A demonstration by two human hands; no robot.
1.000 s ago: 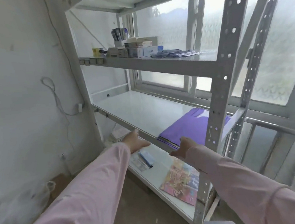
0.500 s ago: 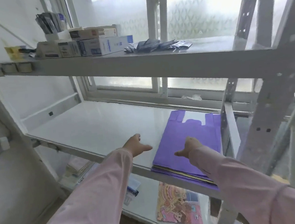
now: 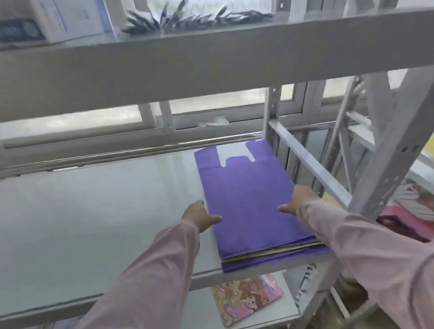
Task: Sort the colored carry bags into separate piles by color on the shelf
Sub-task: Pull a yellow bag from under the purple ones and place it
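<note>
A flat stack of carry bags (image 3: 248, 201) lies at the right end of the white middle shelf (image 3: 84, 215). The top bag is purple with cut-out handles toward the window. A thin yellow layer (image 3: 271, 253) shows in the stack's front edge, with more purple under it. My left hand (image 3: 201, 217) rests at the stack's left edge, thumb on the purple bag. At the stack's right edge is my right hand (image 3: 299, 201), its thumb pointing inward over the bag. Both hands have fingers apart and hold nothing.
The upper shelf beam (image 3: 201, 63) hangs close overhead, carrying boxes (image 3: 40, 19) and dark packets (image 3: 198, 19). A grey upright post (image 3: 392, 143) and brace stand right of the stack. On the lower shelf lies a pink cartoon-printed item (image 3: 246, 298). Red and printed items (image 3: 410, 223) lie far right.
My view has moved closer and lower to the middle shelf. Both hands have reached forward from the shelf's front to the two sides of the purple stack.
</note>
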